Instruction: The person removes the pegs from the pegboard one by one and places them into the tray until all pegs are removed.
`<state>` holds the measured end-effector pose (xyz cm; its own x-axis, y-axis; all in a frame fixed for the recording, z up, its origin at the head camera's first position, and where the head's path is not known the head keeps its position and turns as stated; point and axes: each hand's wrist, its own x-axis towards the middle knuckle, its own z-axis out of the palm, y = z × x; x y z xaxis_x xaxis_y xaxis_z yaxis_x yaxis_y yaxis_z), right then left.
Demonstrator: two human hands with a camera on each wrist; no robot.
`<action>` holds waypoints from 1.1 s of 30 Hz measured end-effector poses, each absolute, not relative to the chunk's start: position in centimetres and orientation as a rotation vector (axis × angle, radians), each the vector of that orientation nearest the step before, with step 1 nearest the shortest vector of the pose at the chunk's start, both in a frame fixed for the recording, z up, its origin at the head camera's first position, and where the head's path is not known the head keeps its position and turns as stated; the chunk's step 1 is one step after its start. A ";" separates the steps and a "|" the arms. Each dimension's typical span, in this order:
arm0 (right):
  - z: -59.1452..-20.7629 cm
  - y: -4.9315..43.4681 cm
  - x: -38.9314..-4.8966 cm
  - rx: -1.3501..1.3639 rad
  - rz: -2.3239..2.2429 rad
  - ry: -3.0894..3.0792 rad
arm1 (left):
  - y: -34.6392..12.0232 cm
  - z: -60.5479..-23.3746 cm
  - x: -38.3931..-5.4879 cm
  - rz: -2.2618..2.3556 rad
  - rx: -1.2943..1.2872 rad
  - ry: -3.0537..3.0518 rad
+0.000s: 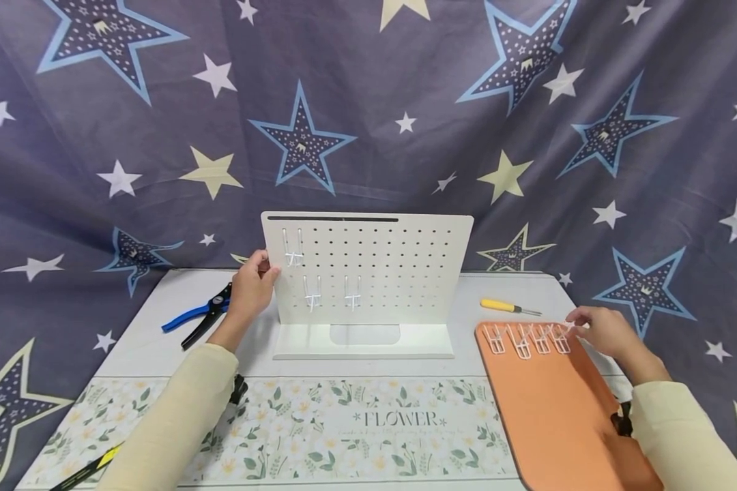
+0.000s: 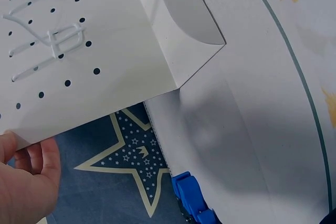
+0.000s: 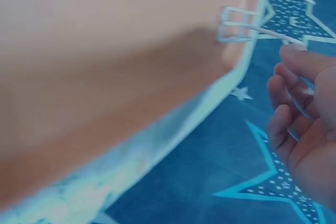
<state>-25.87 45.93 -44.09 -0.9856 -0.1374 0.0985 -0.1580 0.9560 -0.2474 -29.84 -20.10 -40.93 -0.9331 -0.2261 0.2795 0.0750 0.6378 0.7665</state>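
Pinching the white pegboard (image 1: pixel 393 273) by its left edge with your left hand (image 1: pixel 252 292), you curl your right hand (image 1: pixel 611 337) loosely at a hook (image 1: pixel 561 350); whether gripping, I cannot tell.

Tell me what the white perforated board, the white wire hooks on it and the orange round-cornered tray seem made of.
The board: probably painted metal, matte, given its thin folded sheet. The hooks: likely coated metal, smooth, slim bent wire. The tray: perhaps matte plastic, from its even colour; could be otherwise.
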 end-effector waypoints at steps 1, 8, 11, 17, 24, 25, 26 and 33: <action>-43.7 45.9 -25.9 0.237 0.375 -3.012 | -20.1 -40.9 -29.8 -1.198 0.118 -2.511; -41.0 44.3 -25.9 0.191 0.379 -2.931 | -20.2 -41.1 -29.8 -1.184 0.101 -2.504; -40.2 42.7 -26.0 0.230 0.401 -2.875 | -20.3 -41.2 -29.9 -1.183 0.097 -2.497; -38.5 38.1 -26.6 0.403 0.436 -2.750 | -20.2 -41.3 -29.9 -1.205 0.094 -2.486; -37.4 31.6 -27.2 0.556 0.520 -2.666 | -20.2 -41.3 -30.0 -1.215 0.101 -2.499; -37.3 30.6 -27.3 0.576 0.526 -2.653 | -20.1 -41.3 -30.0 -1.217 0.099 -2.499; -37.3 29.6 -27.4 0.592 0.532 -2.641 | -20.1 -41.2 -30.0 -1.219 0.096 -2.500; -36.9 22.3 -28.4 0.710 0.542 -2.531 | -20.1 -41.1 -29.9 -1.225 0.101 -2.498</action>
<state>-28.43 22.30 -36.85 -0.7644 -0.3838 0.5180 -0.5624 0.7899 -0.2446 -29.87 -20.07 -41.08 -0.9342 -0.2171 0.2831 0.0910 0.6225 0.7773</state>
